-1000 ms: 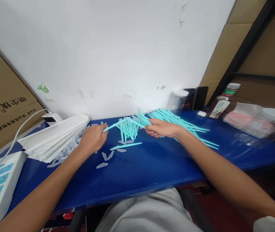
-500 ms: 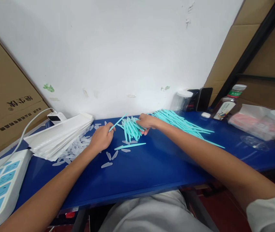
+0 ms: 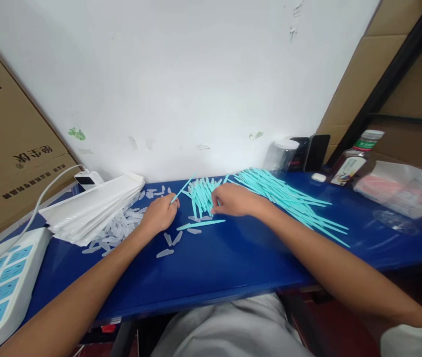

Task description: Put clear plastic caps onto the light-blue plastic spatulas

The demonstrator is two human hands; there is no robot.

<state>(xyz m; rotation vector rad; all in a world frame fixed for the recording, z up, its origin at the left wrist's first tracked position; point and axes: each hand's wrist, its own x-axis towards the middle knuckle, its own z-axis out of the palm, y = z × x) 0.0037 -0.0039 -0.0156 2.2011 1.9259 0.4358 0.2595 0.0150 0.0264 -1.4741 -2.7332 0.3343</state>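
Note:
A thin turquoise eyebrow razor slants up and right out of my left hand, whose fingers are closed around its lower end. Just right of it is a heap of capped turquoise razors. My right hand is at the heap's right edge, fingers bent together; what they pinch, if anything, is hidden. One more razor lies alone in front of the heap, among a few translucent blade caps. Many loose caps are spread left of my left hand.
A larger pile of turquoise razors fans out to the right on the blue table. White plastic sleeves and a power strip are at left. A clear jar, phone and bottle stand at back right.
My right hand has shifted slightly right and down along the heap's edge, its fingers more curled. My left hand still holds its razor, and the view has tilted a little.

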